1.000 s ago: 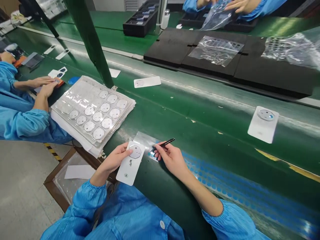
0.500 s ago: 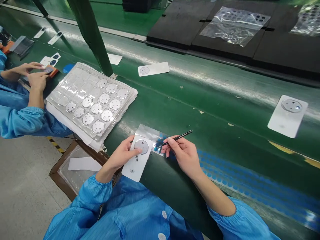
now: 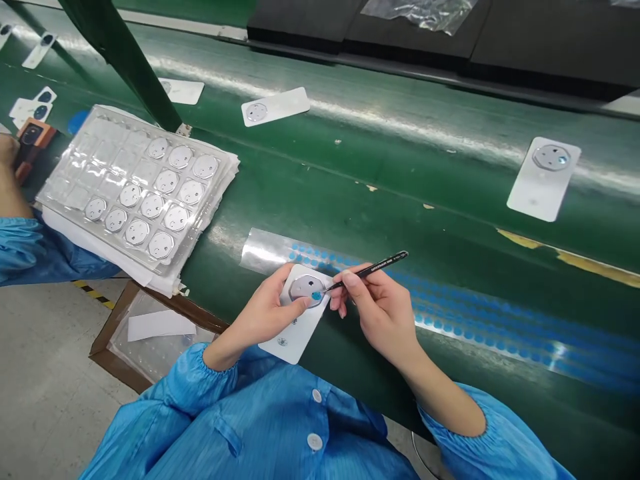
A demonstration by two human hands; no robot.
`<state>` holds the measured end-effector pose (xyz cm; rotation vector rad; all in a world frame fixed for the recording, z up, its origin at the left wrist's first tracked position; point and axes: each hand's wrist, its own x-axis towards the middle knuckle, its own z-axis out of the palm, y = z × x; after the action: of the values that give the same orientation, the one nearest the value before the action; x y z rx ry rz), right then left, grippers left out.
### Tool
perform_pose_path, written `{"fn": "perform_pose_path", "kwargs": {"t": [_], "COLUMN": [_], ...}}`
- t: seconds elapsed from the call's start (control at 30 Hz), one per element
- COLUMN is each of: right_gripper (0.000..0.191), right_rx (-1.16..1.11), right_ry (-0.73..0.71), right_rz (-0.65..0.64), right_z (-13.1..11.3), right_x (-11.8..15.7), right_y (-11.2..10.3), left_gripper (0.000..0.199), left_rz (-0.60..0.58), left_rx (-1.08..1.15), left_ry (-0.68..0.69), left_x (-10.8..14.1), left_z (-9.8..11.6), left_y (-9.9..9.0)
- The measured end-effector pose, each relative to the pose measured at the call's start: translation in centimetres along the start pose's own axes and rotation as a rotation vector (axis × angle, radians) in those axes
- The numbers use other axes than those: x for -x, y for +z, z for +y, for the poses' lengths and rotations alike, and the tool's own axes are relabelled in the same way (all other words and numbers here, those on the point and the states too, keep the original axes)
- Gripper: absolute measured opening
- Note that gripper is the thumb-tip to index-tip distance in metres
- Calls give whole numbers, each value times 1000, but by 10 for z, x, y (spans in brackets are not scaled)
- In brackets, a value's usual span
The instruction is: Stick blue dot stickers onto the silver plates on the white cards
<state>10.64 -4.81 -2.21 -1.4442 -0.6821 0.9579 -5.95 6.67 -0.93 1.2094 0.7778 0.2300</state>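
My left hand (image 3: 267, 313) grips a white phone back panel-like plate (image 3: 295, 337), thumb on its front. Near the plate's top is a silver rounded disc (image 3: 301, 287) with small holes. In my right hand (image 3: 377, 303) is a pair of black tweezers (image 3: 383, 263), pinched between thumb and fingers. The tweezers' tip meets a small blue round sticker (image 3: 317, 295) on the disc, close to my left thumb. Behind my hands lies a clear sheet (image 3: 265, 250) with rows of blue round stickers, partly covered by my right hand.
A clear plastic tray (image 3: 145, 200) of silver discs sits on the left. White plates (image 3: 277, 107) lie along the green bench, one plate (image 3: 544, 180) at right. A green post (image 3: 125, 63) rises behind the tray. A co-worker's arm (image 3: 14, 193) is at far left, above a carton (image 3: 113, 343).
The tweezers have moved from the sticker sheet to the disc, where a blue sticker now shows. The plate is turned slightly in my left hand. The whole view has shifted.
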Motion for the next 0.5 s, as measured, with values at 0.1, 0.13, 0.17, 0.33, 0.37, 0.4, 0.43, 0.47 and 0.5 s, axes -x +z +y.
{"fn": "perform_pose_path", "kwargs": {"t": [0.1,0.13,0.17,0.33,0.37,0.4,0.43,0.47,0.5], "right_gripper": [35,36,36,37,37,37,36,34,33], "right_rx": [5,2,-3,-8,-2,3,6,6,3], "right_ry": [4,5,5,6,7,8,9,8,6], "right_rz": [14,13,12,9,7,6,3,0,-3], "right_z": [0,0,0,1,1,1,2,2,2], "right_x": [0,-1,-1,-2,-2,-2,-2,-2,-3], "right_y": [-3,-3,-3,-5,-5,-5,-5,-5,-5], "left_gripper": [30,29,29,30,31,31,31,31,31], "left_rz": [-1,-3,-5,-20,-25,-31,-39,-46,-51], "left_rx": [-44,-46,-44,-59,-69,-82,-97,-113,-126], "left_ry": [-2,-3,-1,-1,-8,-14,-19,-21,-21], "left_x": [-1,-2,-2,-4,-4,-4,-4,-5,-5], "left_z": [2,2,2,2,3,3,3,3,3], "left_y": [4,5,5,5,5,4,4,3,2]}}
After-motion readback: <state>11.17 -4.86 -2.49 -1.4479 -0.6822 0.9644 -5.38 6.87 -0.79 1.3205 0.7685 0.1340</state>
